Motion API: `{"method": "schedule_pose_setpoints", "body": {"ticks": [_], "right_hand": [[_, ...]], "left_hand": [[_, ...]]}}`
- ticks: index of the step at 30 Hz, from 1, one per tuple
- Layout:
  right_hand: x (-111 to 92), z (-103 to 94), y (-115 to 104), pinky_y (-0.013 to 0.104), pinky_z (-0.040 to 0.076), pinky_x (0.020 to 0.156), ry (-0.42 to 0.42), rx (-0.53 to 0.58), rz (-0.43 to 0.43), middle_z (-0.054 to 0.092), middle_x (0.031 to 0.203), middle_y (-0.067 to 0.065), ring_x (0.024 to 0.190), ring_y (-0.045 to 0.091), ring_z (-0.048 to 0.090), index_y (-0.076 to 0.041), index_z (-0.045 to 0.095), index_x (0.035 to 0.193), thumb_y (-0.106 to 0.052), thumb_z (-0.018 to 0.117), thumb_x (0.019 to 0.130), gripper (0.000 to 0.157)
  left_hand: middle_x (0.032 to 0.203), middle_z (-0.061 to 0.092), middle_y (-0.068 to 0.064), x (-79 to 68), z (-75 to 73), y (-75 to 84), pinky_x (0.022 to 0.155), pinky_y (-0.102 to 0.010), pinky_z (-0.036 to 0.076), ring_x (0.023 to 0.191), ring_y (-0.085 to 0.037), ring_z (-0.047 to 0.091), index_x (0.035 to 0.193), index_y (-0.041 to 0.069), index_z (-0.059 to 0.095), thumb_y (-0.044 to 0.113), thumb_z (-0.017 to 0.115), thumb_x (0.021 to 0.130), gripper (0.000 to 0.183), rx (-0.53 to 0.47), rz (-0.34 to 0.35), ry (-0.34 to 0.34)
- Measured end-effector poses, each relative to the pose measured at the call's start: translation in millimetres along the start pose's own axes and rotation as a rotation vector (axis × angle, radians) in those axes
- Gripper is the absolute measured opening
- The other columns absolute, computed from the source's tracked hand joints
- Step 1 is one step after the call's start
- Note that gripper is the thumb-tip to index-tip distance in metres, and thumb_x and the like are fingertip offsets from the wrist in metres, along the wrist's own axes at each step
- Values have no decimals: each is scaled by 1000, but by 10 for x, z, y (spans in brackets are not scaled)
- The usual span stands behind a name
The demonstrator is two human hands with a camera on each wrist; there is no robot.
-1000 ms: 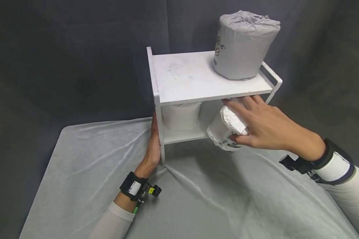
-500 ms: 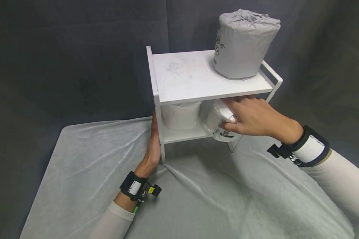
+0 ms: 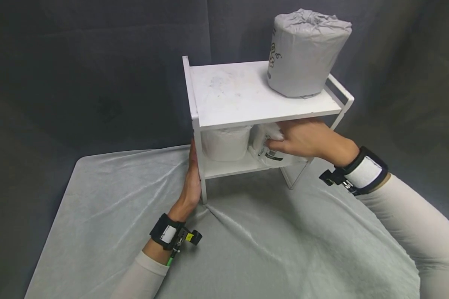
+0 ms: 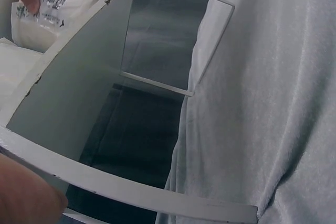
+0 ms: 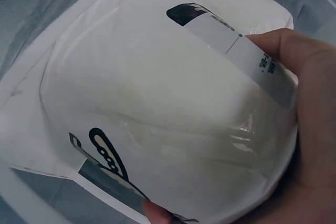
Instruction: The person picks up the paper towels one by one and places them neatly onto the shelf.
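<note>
My right hand [image 3: 307, 137] grips a white wrapped toilet roll [image 3: 271, 155], thumb on its near side and the other fingers hidden under the upper board. The roll is at the right of the lower shelf [image 3: 230, 169]; printed marks show on its wrapper [image 5: 157, 87] in the right wrist view. A second wrapped roll [image 3: 226, 144] stands to its left on the same shelf. My left hand [image 3: 190, 189] rests along the outer left side of the white two-tier rack [image 3: 232, 95], fingers straight and partly hidden behind the upright. In the left wrist view, part of that hand [image 4: 26, 195] shows beside the frame.
A larger-looking wrapped roll [image 3: 307, 54] stands on the right of the rack's top board. The rack's thin right leg frame [image 3: 293, 180] stands on the grey cloth-covered table [image 3: 127, 207]. A dark curtain [image 3: 97, 74] hangs behind.
My right hand has moved left and inward with the toilet roll, bringing it from tilted in front of the shelf to inside the lower tier. The left hand has stayed in place.
</note>
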State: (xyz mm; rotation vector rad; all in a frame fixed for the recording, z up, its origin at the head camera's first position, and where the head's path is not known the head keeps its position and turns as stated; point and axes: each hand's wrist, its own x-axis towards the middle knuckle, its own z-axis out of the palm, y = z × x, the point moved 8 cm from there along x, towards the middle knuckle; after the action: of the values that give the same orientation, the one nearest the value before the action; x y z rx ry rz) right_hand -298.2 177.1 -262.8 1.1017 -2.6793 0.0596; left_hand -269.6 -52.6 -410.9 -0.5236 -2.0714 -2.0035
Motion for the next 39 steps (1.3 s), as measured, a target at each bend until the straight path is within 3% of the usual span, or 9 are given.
{"method": "schedule_pose_setpoints", "body": {"ticks": [3, 7, 9, 17, 24, 32, 39], "right_hand": [[39, 19, 0, 41, 45, 63, -16, -1, 1, 62, 113, 14, 86, 24, 54, 3, 52, 145, -39, 71, 93, 70], [95, 59, 22, 46, 46, 98, -67, 27, 38, 42, 160, 20, 122, 29, 47, -2, 37, 161, -39, 74, 93, 86], [116, 70, 27, 49, 38, 112, -83, 36, 49, 35, 166, 20, 134, 30, 41, -4, 35, 163, -38, 75, 93, 88], [234, 71, 41, 48, 9, 129, -77, 88, 57, 19, 175, 9, 156, 25, 17, -20, 28, 168, -39, 75, 93, 90], [298, 42, 33, 49, 10, 128, -25, 113, 48, 26, 171, 6, 154, 23, 21, -25, 34, 165, -36, 75, 93, 83], [315, 56, 29, 47, 8, 129, -15, 119, 48, 27, 170, 8, 154, 25, 21, -21, 36, 164, -33, 75, 92, 83], [327, 44, 39, 48, 9, 129, -28, 120, 56, 27, 170, 5, 154, 23, 21, -24, 35, 164, -34, 74, 93, 82]], "left_hand": [[178, -7, 7, 0, 4, 1, 130, -49, -5, 162, -10, -8, 172, 24, -7, 32, -2, 112, 60, -6, -3, 1], [178, -8, 5, -2, 13, -11, 129, -50, -5, 162, -12, -9, 171, 24, -7, 35, -2, 112, 60, -12, -17, 1], [178, -8, 5, -9, 16, -10, 129, -50, -6, 162, -12, -9, 171, 24, -7, 35, -2, 112, 60, -13, -25, 2], [178, -9, 4, -16, 8, -23, 129, -50, -7, 162, -13, -10, 171, 22, -7, 37, 0, 113, 61, -3, -42, 7], [178, -10, 3, -24, 8, -17, 129, -50, -7, 162, -13, -11, 171, 21, -7, 37, 0, 113, 61, -5, -53, 7], [177, -10, 6, -14, 15, -27, 129, -50, -7, 162, -11, -11, 171, 26, -9, 46, -1, 112, 63, -13, -68, 1], [177, -9, 6, -9, 18, -22, 129, -50, -6, 162, -11, -9, 171, 24, -7, 42, 0, 113, 61, -18, -56, 2]]}}
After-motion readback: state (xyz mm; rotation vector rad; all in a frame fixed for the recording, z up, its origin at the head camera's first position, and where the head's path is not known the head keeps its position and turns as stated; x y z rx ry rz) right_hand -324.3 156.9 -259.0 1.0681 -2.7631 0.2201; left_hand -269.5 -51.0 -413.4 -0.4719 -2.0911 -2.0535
